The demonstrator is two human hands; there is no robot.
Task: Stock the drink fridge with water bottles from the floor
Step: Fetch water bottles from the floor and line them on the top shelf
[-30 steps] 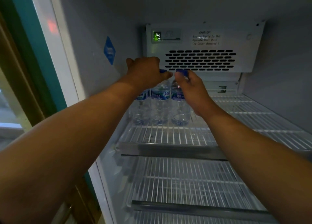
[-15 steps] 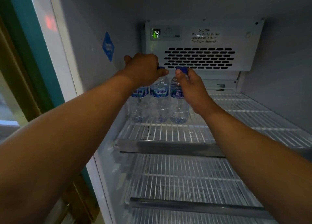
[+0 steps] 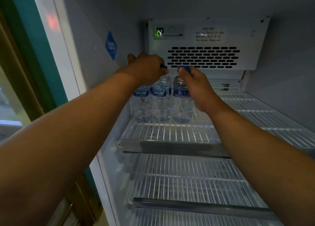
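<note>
Bottles' (image 3: 162, 99) caps under both hands (image 3: 192, 82).

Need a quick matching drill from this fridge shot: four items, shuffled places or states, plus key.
Items:
1. left hand
2. right hand
3. top shelf
4. blue sticker

Places or states:
A. on the fridge's left inner wall
B. grip on the rightmost bottle's cap
C. over the two left bottles' tops
D. holds three upright bottles at its back left

Pairs: 1-C, 2-B, 3-D, 4-A
</note>
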